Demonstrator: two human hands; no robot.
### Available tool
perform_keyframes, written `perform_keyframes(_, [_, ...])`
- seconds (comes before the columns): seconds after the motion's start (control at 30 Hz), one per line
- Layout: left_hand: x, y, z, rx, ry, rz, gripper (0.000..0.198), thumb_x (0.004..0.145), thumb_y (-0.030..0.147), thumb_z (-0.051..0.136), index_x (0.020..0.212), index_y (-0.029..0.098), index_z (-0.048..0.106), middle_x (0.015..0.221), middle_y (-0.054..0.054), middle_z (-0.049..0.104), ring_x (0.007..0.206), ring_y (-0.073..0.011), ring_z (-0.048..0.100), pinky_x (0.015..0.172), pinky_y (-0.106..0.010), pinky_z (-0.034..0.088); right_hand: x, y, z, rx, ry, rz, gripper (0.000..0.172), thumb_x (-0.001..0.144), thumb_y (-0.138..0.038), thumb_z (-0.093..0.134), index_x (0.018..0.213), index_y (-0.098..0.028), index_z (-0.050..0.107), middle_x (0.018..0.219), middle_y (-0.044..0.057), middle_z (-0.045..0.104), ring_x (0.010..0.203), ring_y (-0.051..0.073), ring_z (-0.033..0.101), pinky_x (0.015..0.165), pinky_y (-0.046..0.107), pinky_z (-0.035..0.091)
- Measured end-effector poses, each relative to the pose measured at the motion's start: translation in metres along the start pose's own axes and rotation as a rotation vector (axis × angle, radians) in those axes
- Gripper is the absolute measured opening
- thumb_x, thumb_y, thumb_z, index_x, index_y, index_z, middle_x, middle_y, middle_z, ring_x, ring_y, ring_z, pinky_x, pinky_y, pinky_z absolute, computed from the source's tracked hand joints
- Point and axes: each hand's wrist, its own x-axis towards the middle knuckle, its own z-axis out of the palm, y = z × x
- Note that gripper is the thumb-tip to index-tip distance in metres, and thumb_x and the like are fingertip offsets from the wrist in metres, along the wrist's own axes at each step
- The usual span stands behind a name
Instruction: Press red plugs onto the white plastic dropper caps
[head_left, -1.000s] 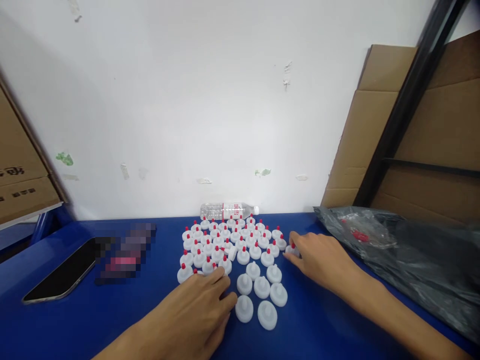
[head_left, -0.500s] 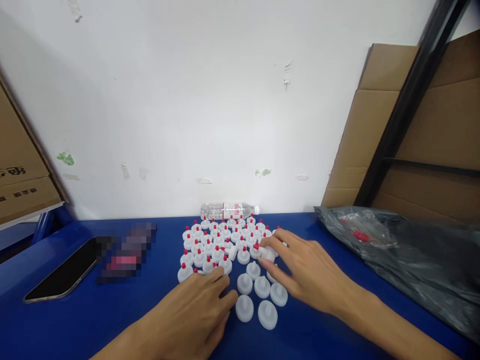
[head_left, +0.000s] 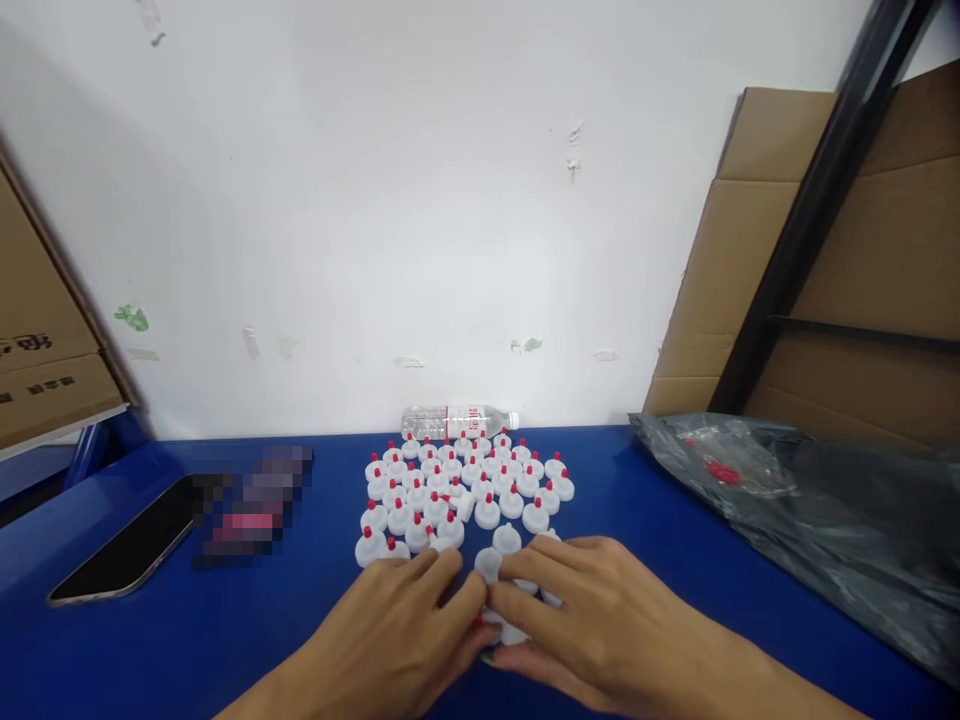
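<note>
In the head view my left hand (head_left: 420, 620) and my right hand (head_left: 592, 620) meet at the near side of the table. The fingers of my right hand close on a white nozzle cap (head_left: 514, 634). Between thumb and forefinger my left hand pinches a small red tip (head_left: 478, 621), right against that cap; whether the two are joined is hidden. Just beyond the hands stand tipless white nozzle caps (head_left: 507, 540), partly covered by my right fingers. Several red-tipped nozzle caps (head_left: 487, 512) fill the area behind, mostly upright; one white piece (head_left: 463, 506) lies on its side.
A clear plastic bottle (head_left: 457, 420) lies against the wall. To the left are a phone (head_left: 124, 545) and a blurred-out item (head_left: 259, 505). A grey plastic bag (head_left: 825, 560) with a small clear bag of red pieces (head_left: 724, 472) covers the right side of the blue table (head_left: 622, 490).
My right hand has left an upright red-tipped cap among the others and come nearer, to my left hand, where it now grips a white cap. My left hand has shifted slightly right.
</note>
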Motion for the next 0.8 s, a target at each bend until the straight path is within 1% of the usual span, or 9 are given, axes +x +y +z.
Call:
perform_keyframes(0.1, [-0.003, 0.002, -0.001, -0.013, 0.016, 0.036, 0.008, 0.103, 0.021, 0.045, 0.096, 0.024, 0.043, 0.083, -0.002, 0.063, 0.065, -0.0206, 0.061, 0.049, -0.032, 0.033, 0.002, -0.001, -0.002, -0.008, 0.056, -0.028, 0.026, 0.108, -0.04, 0.048, 0.104, -0.018, 0.062, 0.091, 0.004, 0.07, 0.072, 0.018, 0.063, 0.054, 0.03, 0.043])
perform_keyframes(0.2, [-0.006, 0.001, -0.001, -0.083, 0.019, 0.045, 0.012, 0.099, 0.013, 0.044, 0.097, 0.025, 0.043, 0.084, -0.002, 0.063, 0.065, -0.0193, 0.058, 0.047, -0.032, 0.028, 0.003, 0.001, -0.005, -0.034, 0.117, -0.069, 0.024, 0.108, -0.037, 0.05, 0.108, -0.018, 0.064, 0.094, 0.004, 0.073, 0.07, 0.015, 0.064, 0.055, 0.027, 0.045])
perform_keyframes(0.27, [-0.007, 0.0, -0.001, -0.164, 0.03, 0.021, 0.012, 0.098, 0.014, 0.044, 0.098, 0.025, 0.044, 0.086, -0.002, 0.063, 0.066, -0.0187, 0.058, 0.048, -0.032, 0.029, 0.003, 0.002, -0.006, -0.049, 0.133, -0.091, 0.021, 0.109, -0.032, 0.051, 0.11, -0.017, 0.065, 0.099, 0.004, 0.075, 0.07, 0.014, 0.065, 0.055, 0.027, 0.047])
perform_keyframes(0.37, [-0.008, 0.0, 0.001, -0.335, 0.057, -0.002, 0.009, 0.102, 0.019, 0.04, 0.1, 0.026, 0.047, 0.086, -0.001, 0.064, 0.069, -0.0179, 0.059, 0.051, -0.031, 0.035, 0.004, 0.002, -0.008, -0.054, 0.129, -0.098, 0.019, 0.108, -0.027, 0.051, 0.112, -0.017, 0.067, 0.106, 0.003, 0.077, 0.068, 0.013, 0.066, 0.052, 0.028, 0.049])
perform_keyframes(0.5, [-0.006, 0.002, 0.003, -0.471, 0.106, -0.017, 0.025, 0.107, 0.026, 0.028, 0.093, 0.025, 0.049, 0.079, -0.002, 0.064, 0.066, -0.017, 0.058, 0.053, -0.032, 0.036, 0.005, -0.002, -0.011, -0.077, 0.135, -0.097, 0.018, 0.106, -0.028, 0.055, 0.111, -0.017, 0.069, 0.109, 0.002, 0.078, 0.065, 0.013, 0.066, 0.048, 0.029, 0.047])
perform_keyframes(0.6, [-0.007, 0.005, 0.0, -0.537, 0.161, -0.039, 0.036, 0.109, 0.029, 0.022, 0.087, 0.024, 0.05, 0.074, -0.001, 0.062, 0.063, -0.0157, 0.057, 0.055, -0.031, 0.039, 0.004, -0.002, -0.013, -0.095, 0.188, -0.077, 0.021, 0.107, -0.031, 0.055, 0.112, -0.019, 0.071, 0.114, 0.0, 0.078, 0.065, 0.011, 0.067, 0.047, 0.029, 0.047])
perform_keyframes(0.67, [-0.009, 0.005, -0.005, -0.597, 0.213, -0.1, 0.039, 0.11, 0.029, 0.021, 0.081, 0.023, 0.047, 0.069, 0.001, 0.058, 0.059, -0.0135, 0.055, 0.058, -0.03, 0.042, 0.001, 0.003, -0.015, -0.119, 0.234, -0.075, 0.024, 0.109, -0.024, 0.049, 0.117, -0.021, 0.071, 0.121, 0.0, 0.076, 0.065, 0.01, 0.068, 0.05, 0.028, 0.048])
perform_keyframes(0.73, [-0.011, 0.001, -0.011, -0.631, 0.258, -0.216, 0.042, 0.11, 0.027, 0.023, 0.074, 0.022, 0.042, 0.062, 0.004, 0.051, 0.053, -0.0114, 0.05, 0.057, -0.027, 0.041, -0.003, 0.014, -0.017, -0.167, 0.257, -0.032, 0.028, 0.109, -0.017, 0.046, 0.123, -0.022, 0.069, 0.128, 0.001, 0.073, 0.068, 0.01, 0.07, 0.056, 0.027, 0.05])
perform_keyframes(0.8, [-0.011, -0.007, -0.017, -0.613, 0.275, -0.315, 0.042, 0.109, 0.024, 0.025, 0.07, 0.022, 0.037, 0.058, 0.005, 0.044, 0.05, -0.0106, 0.044, 0.053, -0.026, 0.037, -0.007, 0.028, -0.018, -0.214, 0.257, 0.112, 0.025, 0.108, -0.022, 0.051, 0.125, -0.025, 0.068, 0.13, 0.001, 0.072, 0.076, 0.012, 0.073, 0.064, 0.027, 0.053])
